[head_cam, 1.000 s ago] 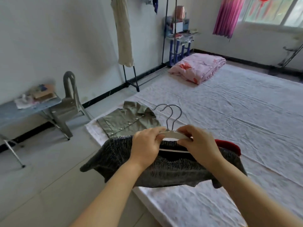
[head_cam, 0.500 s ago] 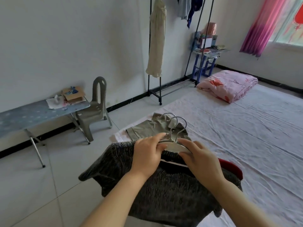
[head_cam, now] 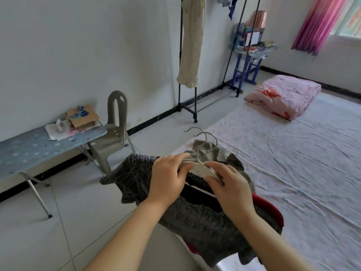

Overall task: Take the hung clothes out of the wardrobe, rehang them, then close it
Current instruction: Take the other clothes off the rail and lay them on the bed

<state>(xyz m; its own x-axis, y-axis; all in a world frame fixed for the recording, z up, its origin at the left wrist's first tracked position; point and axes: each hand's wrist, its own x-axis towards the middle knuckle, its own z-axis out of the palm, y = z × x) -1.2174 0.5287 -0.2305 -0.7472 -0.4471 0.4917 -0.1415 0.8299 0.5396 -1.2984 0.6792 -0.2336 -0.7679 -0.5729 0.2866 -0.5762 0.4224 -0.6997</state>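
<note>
A dark grey knitted garment (head_cam: 195, 218) hangs on a white hanger (head_cam: 197, 168) with metal hooks (head_cam: 205, 139). My left hand (head_cam: 168, 178) grips the hanger's left shoulder and my right hand (head_cam: 232, 184) grips its right shoulder, holding it above the bed's corner. A red garment (head_cam: 269, 208) shows under the grey one. An olive-green shirt (head_cam: 220, 153) lies on the bed behind the hanger, partly hidden. The open clothes rack (head_cam: 195, 75) stands by the wall with a cream garment (head_cam: 191, 42) hanging on it.
A bed (head_cam: 302, 173) with a pale sheet fills the right side, a folded pink quilt (head_cam: 283, 95) at its far end. On the left stand an ironing board (head_cam: 29, 151) with a cardboard box (head_cam: 82, 116) and a grey plastic chair (head_cam: 115, 132). A cluttered blue shelf (head_cam: 248, 51) stands behind the rack.
The view has swung left and up, bringing the rack, chair and ironing board closer to centre. Both hands keep hold of the hanger, and the garments have lifted off the bed towards the floor side.
</note>
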